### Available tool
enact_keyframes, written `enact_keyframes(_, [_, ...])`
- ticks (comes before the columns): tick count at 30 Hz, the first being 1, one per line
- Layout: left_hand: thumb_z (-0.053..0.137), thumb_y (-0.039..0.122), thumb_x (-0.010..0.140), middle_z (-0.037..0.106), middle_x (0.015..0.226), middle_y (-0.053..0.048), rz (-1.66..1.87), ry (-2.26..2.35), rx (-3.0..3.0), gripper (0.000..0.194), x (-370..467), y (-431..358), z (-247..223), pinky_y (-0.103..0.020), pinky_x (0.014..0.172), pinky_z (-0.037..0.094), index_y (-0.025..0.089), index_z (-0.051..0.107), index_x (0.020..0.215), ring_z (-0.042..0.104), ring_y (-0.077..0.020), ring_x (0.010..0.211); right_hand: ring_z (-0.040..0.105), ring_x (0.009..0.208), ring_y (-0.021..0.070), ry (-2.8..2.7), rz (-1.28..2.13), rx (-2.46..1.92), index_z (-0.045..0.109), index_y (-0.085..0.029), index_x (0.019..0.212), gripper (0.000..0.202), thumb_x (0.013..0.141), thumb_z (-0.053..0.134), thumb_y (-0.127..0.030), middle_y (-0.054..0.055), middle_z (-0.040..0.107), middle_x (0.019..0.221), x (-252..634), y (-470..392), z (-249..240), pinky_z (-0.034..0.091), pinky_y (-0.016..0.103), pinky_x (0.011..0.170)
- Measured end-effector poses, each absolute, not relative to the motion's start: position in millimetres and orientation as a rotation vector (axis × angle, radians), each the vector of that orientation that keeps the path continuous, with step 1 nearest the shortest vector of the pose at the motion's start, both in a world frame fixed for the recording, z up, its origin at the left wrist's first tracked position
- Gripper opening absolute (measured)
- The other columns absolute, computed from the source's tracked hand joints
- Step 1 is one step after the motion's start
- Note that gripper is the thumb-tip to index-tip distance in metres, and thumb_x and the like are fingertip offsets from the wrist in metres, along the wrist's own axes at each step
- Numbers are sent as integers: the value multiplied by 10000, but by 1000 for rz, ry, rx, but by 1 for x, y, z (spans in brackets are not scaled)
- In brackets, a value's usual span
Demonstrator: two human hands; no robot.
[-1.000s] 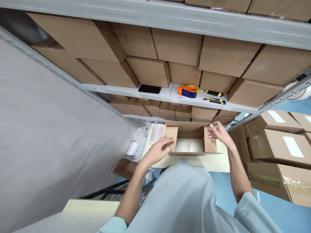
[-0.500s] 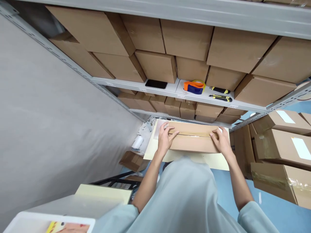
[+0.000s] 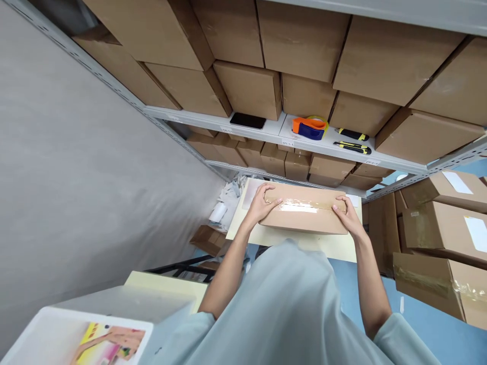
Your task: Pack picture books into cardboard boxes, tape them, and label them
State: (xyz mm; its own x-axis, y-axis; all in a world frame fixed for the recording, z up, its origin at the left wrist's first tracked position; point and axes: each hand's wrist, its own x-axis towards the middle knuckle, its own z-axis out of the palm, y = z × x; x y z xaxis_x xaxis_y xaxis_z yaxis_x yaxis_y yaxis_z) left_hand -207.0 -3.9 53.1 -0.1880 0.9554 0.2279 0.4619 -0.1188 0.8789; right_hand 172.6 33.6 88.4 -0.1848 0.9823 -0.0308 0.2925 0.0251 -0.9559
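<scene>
A long brown cardboard box (image 3: 304, 223) with shiny clear tape along its top seam is between my two hands, above a pale yellow board (image 3: 243, 223). My left hand (image 3: 262, 203) grips its left end, thumb on the top face and fingers over the far edge. At the opposite end, my right hand (image 3: 348, 215) grips in the same way, thumb on top near the tape. Whether the box rests fully on the board or is slightly lifted, I cannot tell.
Ahead, a grey metal shelf (image 3: 274, 129) bears stacked cartons, a black phone (image 3: 247, 120), an orange and blue tape dispenser (image 3: 310, 128) and two utility knives (image 3: 352, 147). Labelled cartons (image 3: 441, 228) are piled at right. A white tray (image 3: 41, 334) stands lower left, beside a grey wall (image 3: 95, 177).
The box has tipped slightly, and its top tape now catches the light. Both hands stay at its ends, with the right thumb and fingers closer around it. The view has shifted a little.
</scene>
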Motion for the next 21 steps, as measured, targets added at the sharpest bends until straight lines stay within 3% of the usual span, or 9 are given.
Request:
enact_keyframes(5, [831, 560, 850, 606, 1465, -121, 1260, 1623, 1538, 547, -208, -6, 60, -475, 1262, 425, 248, 650, 1261, 575, -297, 1430, 629, 1310, 317, -1564, 1212, -1359, 595, -288, 1334, 591, 910, 720, -679, 104, 636, 1464, 176, 32, 93, 581, 450, 1043])
enact_keyframes(11, [823, 554, 850, 626, 1463, -113, 1209, 1644, 1505, 516, -208, -7, 71, -469, 1244, 454, 254, 669, 1241, 584, -297, 1432, 657, 1265, 328, -1616, 1209, -1400, 599, -284, 1358, 600, 918, 701, -680, 121, 658, 1439, 177, 38, 97, 603, 472, 1012])
enact_keyframes(21, [847, 429, 859, 595, 1514, -126, 1218, 1720, 1535, 466, -198, -10, 67, -479, 1303, 393, 255, 656, 1247, 493, -310, 1545, 566, 1426, 309, -1773, 984, -1330, 575, -253, 1370, 566, 971, 669, -643, 142, 616, 1481, 174, 43, 84, 423, 499, 1256])
